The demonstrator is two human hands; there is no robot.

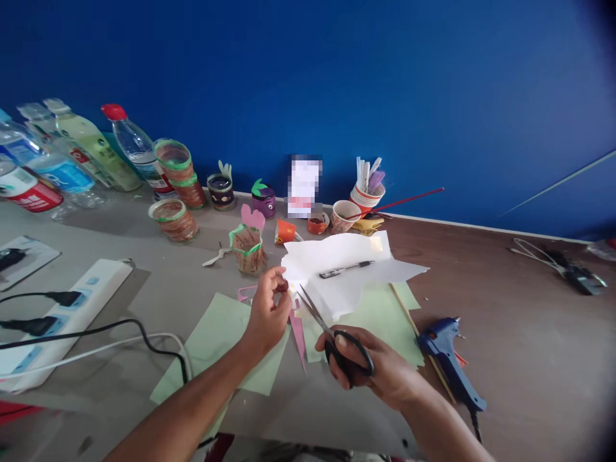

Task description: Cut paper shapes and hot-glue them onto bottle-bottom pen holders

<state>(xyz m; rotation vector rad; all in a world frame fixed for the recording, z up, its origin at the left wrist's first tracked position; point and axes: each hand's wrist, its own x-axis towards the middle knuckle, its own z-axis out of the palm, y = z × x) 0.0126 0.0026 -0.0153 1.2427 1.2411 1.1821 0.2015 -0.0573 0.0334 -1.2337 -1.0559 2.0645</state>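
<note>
My right hand [368, 366] grips a pair of black-handled scissors [317, 311], fingers through the loops, the blades slightly apart and pointing up and left. Close to the scissor tips, my left hand [271, 307] is closed in a pinch; a small whitish bit shows at its fingertips, too small to name. Under and beyond the hands lies a torn-edged white paper sheet [332, 247] with a black pen [346, 269] on it. Scraps of pink paper [297, 337] and pale green paper sheets [212, 333] are spread below the hands.
A blue glue gun [450, 359] lies at the right. A brown-wrapped cup [250, 253] with green rim stands beyond my left hand, near paper cups [344, 218]. Plastic bottles [96, 144] line the back left; a power strip [91, 295] with cables sits at the left.
</note>
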